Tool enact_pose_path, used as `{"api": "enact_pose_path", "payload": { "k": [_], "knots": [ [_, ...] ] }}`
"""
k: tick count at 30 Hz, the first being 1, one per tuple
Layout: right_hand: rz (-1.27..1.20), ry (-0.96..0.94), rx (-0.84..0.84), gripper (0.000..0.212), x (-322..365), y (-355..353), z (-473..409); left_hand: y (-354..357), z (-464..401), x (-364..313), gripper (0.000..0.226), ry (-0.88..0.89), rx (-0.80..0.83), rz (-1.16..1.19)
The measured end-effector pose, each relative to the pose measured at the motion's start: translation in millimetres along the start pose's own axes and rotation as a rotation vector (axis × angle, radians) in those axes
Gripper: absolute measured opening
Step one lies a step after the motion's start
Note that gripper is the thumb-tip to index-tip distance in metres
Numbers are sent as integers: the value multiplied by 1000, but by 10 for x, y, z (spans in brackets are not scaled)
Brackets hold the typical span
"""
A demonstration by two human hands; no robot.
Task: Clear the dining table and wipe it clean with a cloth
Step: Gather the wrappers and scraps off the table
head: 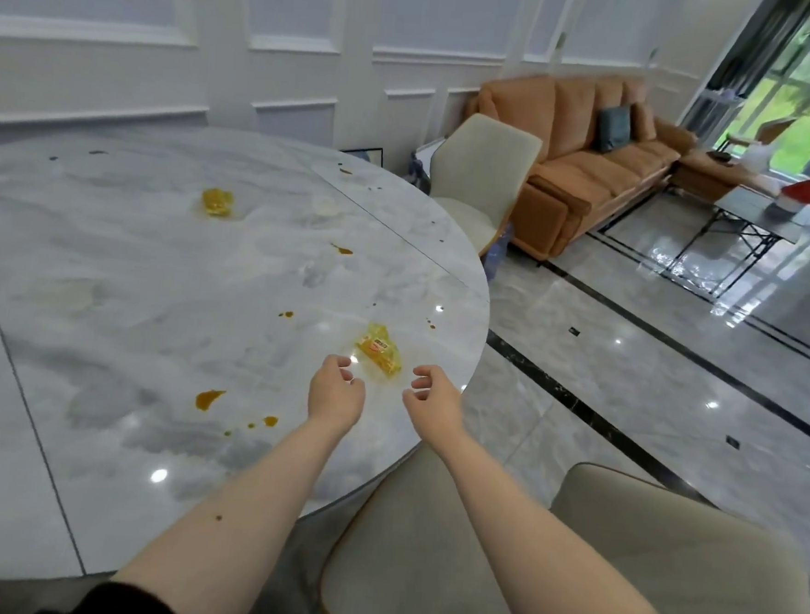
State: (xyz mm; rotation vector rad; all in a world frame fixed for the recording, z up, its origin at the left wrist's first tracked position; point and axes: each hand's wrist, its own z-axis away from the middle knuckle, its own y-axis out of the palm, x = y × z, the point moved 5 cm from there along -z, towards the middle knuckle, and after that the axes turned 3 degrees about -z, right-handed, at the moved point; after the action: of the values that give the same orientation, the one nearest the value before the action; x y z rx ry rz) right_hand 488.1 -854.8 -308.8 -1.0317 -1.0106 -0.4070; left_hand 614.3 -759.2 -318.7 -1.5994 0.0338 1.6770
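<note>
A: Where is the yellow wrapper [379,349], and how does it lie?

B: On the round marble counter [155,289], near its right edge, just beyond both hands. It lies flat, its long axis running from far-left to near-right, with the narrower end pointing away from the person.

A: And the hands?

B: The left hand [336,392] and right hand [431,395] hover side by side above the counter, fingers loosely curled and released, grasping nothing. Neither touches the wrapper.

A: Anything hard to make out?

B: The print on the wrapper is too blurred to read. A second yellow wrapper [217,201] lies farther back, crumpled; its direction is unclear. The counter's left side is cut off.

A: The surface and room?

B: Glossy grey-white marble, dotted with orange-brown sauce stains [209,398]. A beige chair [472,551] stands near the person, another chair [479,177] across the counter, an orange sofa [591,147] by the panelled wall, and a polished tile floor [652,372].
</note>
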Motion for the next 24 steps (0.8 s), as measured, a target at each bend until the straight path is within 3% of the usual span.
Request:
{"api": "enact_pose_path", "payload": {
  "k": [5,17,21,24],
  "knots": [
    [42,-11,44,38,0,128,-605,223,-593,-85,38,-29,27,6],
    [261,79,195,72,-344,640,-1497,673,-1539,35,60,-70,229,-130],
    [271,73,222,68,-432,766,-1638,804,-1650,122,65,-80,264,-141],
    [232,66,212,49,-453,840,-1692,853,-1692,168,63,-107,257,-149]
  ]
}}
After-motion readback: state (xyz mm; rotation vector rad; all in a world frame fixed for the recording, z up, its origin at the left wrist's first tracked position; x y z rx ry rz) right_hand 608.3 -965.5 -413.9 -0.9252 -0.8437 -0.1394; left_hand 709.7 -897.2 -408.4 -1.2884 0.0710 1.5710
